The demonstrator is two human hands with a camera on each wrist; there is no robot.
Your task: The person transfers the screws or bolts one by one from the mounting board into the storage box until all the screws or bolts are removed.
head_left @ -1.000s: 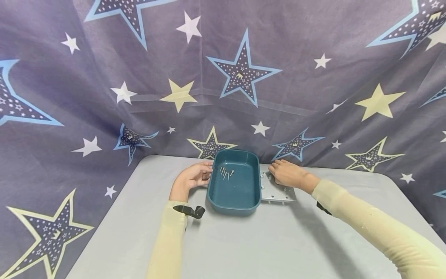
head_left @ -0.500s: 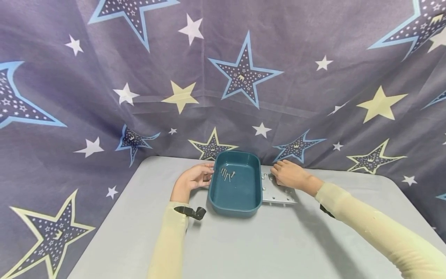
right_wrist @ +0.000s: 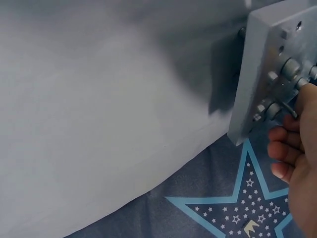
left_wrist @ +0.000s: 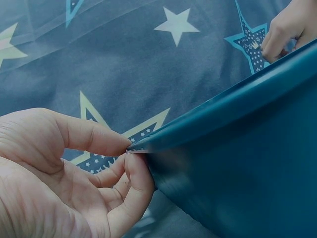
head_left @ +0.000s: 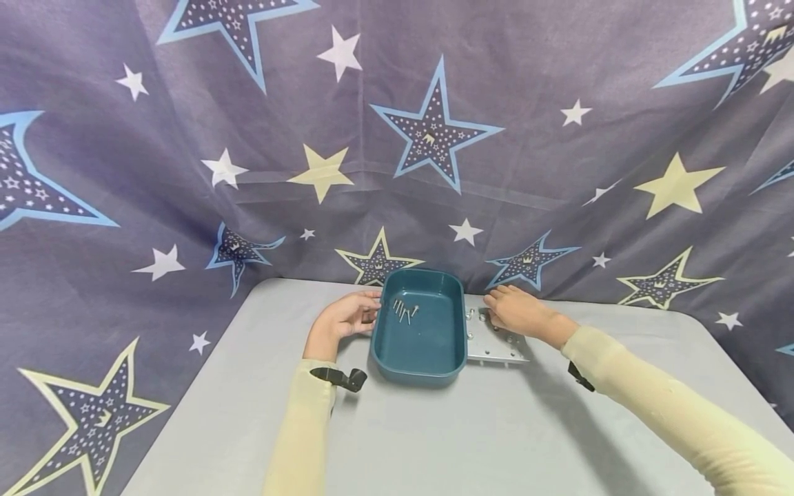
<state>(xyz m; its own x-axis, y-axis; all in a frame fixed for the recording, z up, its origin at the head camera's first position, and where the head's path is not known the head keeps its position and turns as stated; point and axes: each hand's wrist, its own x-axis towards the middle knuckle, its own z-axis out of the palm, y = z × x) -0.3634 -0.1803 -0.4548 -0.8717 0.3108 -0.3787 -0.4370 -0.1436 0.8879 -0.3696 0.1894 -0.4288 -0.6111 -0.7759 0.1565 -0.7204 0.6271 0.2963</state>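
My left hand [head_left: 349, 313] pinches the left rim of a deep teal plastic tray [head_left: 422, 348]; the left wrist view shows the thumb and fingers [left_wrist: 133, 186] closed at its edge. Several thin screws [head_left: 402, 310] lie inside the tray toward its far left. Right of the tray is a silver metal plate [head_left: 493, 350] with holes and several bolts. Over this plate, my right hand [head_left: 521, 313] is bent down, its fingers curled. In the right wrist view its fingertips pinch a bolt [right_wrist: 301, 83] standing out of the plate, partly hidden by the hand.
The pale grey table [head_left: 397, 441] reaches back to a purple star-patterned cloth [head_left: 527, 193] hanging close behind the tray and plate. Bolt ends [head_left: 505, 364] show under the plate's front edge. Each sleeve carries a black wrist strap [head_left: 335, 376].
The view has shifted slightly since the first frame. My right hand shifts a little at the plate over the bolt; the left hand keeps its hold on the tray, which stays put.
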